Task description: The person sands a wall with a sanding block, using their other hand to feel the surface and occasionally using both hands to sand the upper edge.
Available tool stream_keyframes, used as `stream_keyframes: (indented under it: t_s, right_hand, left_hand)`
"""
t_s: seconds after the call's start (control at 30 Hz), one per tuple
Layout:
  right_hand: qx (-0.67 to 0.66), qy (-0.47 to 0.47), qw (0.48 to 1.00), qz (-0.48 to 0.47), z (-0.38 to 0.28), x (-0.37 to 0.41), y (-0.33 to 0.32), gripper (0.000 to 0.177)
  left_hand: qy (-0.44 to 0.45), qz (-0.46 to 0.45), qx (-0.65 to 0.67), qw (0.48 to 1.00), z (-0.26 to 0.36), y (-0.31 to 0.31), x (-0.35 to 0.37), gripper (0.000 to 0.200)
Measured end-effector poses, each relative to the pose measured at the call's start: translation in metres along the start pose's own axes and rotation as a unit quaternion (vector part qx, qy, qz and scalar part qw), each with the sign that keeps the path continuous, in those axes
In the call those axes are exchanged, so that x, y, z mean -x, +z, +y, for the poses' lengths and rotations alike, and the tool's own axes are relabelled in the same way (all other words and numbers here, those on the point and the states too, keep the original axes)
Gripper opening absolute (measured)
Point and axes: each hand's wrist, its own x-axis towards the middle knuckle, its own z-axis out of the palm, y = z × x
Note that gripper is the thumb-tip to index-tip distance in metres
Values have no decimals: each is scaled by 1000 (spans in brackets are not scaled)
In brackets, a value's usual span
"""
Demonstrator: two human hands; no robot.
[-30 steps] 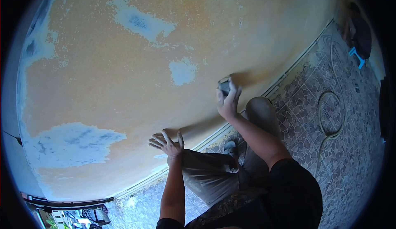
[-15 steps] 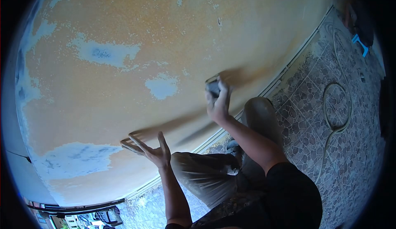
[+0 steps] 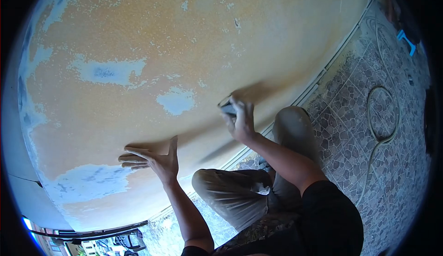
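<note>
My right hand [image 3: 242, 120] is closed around a small dark grey sanding block [image 3: 227, 108], its flat side held against the wall [image 3: 203, 62]. The block's far part is partly hidden by my fingers. Pale dust coats both hands. Lower on the left, my left hand [image 3: 156, 162] has its fingers spread and rests on the wall, holding nothing. The wall is yellowish beige, with white-blue worn patches, one [image 3: 92, 182] just beside my left fingertips and another [image 3: 176, 100] left of the block.
My bent knees [image 3: 295, 127] are close to the wall's base, along a pale skirting strip [image 3: 318, 83]. A coiled hose [image 3: 369, 113] lies on the stone-patterned floor [image 3: 341, 94] to the right. Farther off is a light blue object [image 3: 406, 43]; clutter [image 3: 124, 241] shows at bottom left.
My right hand has moved a little left and down with the sanding block. My left hand has shifted left, its fingers now laid on the wall. The view has tilted slightly.
</note>
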Motion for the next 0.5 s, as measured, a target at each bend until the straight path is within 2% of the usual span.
stream_keyframes:
  t_s: [0.03,0.13,0.17,0.2,0.23,0.27,0.33,0.37,0.43,0.47,0.5]
  right_hand:
    - [-1,-98,993,-72,-2,10,2,69]
    - [37,-98,994,-40,2,-14,-9,67]
    - [22,-3,999,47,5,-35,-10,65]
    - [15,90,985,144,11,-66,-12,58]
    - [-86,181,953,228,19,-97,-18,50]
    - [-89,176,954,225,17,-113,-22,50]
    - [-53,207,945,250,12,-128,-29,46]
    - [-57,164,957,232,-1,-114,-14,50]
    - [-26,-4,996,86,-30,-69,1,62]
    - [-51,-81,995,10,-29,-42,10,77]
    - [-23,-171,984,-31,-31,-31,13,83]
  left_hand:
    - [3,-1,6,1000,0,-1,1,153]
    - [32,2,26,999,-3,-15,8,142]
    - [29,6,23,999,-12,-22,11,142]
    - [56,7,4,998,-21,-29,16,130]
    - [83,9,-13,996,-27,-32,21,120]
    - [77,12,-13,997,-28,-31,25,120]
    - [48,38,86,994,-24,-27,36,106]
    - [44,55,96,993,-10,-25,37,101]
    - [21,63,115,991,9,-21,39,101]
    - [15,68,128,989,13,-20,38,100]
    - [19,68,127,989,16,-22,38,100]
